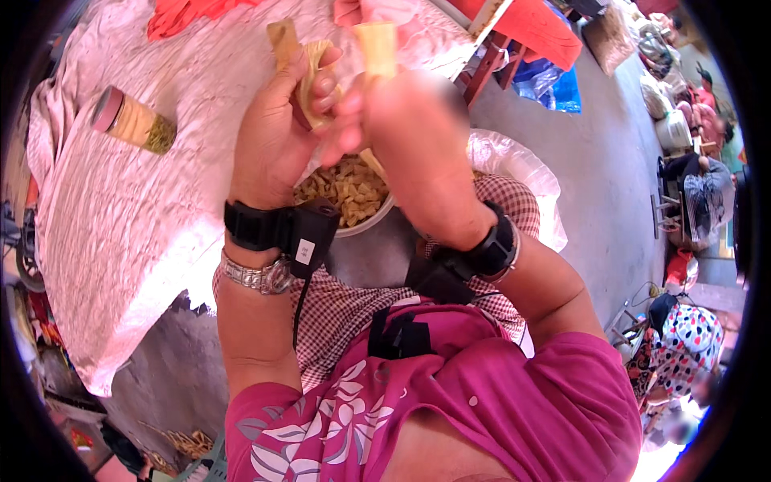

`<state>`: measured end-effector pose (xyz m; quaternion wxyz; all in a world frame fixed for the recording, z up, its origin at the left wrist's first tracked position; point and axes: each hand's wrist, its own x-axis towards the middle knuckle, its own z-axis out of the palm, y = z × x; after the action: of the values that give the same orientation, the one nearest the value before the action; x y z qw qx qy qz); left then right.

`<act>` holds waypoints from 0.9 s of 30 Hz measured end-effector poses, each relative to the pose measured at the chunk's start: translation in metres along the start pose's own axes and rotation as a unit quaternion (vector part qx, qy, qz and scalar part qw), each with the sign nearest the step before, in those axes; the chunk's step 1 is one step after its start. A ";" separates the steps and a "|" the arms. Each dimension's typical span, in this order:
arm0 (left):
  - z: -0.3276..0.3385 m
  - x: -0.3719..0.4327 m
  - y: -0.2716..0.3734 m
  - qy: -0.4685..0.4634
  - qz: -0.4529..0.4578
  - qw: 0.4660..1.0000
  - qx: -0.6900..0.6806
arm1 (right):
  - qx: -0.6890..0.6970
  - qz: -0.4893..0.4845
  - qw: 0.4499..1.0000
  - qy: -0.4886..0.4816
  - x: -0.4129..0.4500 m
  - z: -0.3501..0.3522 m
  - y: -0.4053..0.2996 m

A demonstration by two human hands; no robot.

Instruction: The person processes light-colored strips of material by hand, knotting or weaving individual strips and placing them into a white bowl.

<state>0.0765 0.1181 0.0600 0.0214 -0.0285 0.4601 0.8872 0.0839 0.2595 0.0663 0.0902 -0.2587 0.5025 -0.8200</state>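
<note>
My left hand (pixel 274 132) is raised above my lap, its fingers wrapped around a folded pale-yellow strip (pixel 310 84) that looks like dried leaf. A browner strip end (pixel 282 42) sticks up beside that thumb. Close by on the right, my right hand (pixel 415 126) is partly blurred. Another flat yellow strip (pixel 378 48) rises from its grip, and a yellow piece (pixel 374 164) shows below it. Under both hands stands a round white tub (pixel 364 226) holding many small folded yellow pieces (pixel 343 187). Part of the tub is hidden by my hands and left wrist device.
A pink cloth-covered table (pixel 138 241) fills the left, with a lidded clear jar (pixel 135 120) lying on it. Clear plastic sheeting (pixel 518 162) is by my right knee. A red-draped wooden frame (pixel 494 66) stands ahead. Other people (pixel 692 337) sit at far right.
</note>
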 end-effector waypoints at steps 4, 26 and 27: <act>-0.026 -0.002 0.019 -0.046 0.005 0.992 0.115 | -0.226 -0.093 0.969 0.033 0.019 -0.024 0.001; -0.053 0.017 0.034 -0.005 0.339 0.671 0.659 | -0.253 0.093 0.951 -0.154 0.092 -0.028 0.033; -0.050 0.017 0.031 0.027 0.302 0.761 0.573 | -0.252 0.095 0.951 -0.153 0.094 -0.029 0.040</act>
<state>0.0594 0.0597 0.0554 -0.2476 0.1059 0.8681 0.4170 -0.0152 0.2246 0.0524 0.1756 -0.3464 0.6954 -0.6046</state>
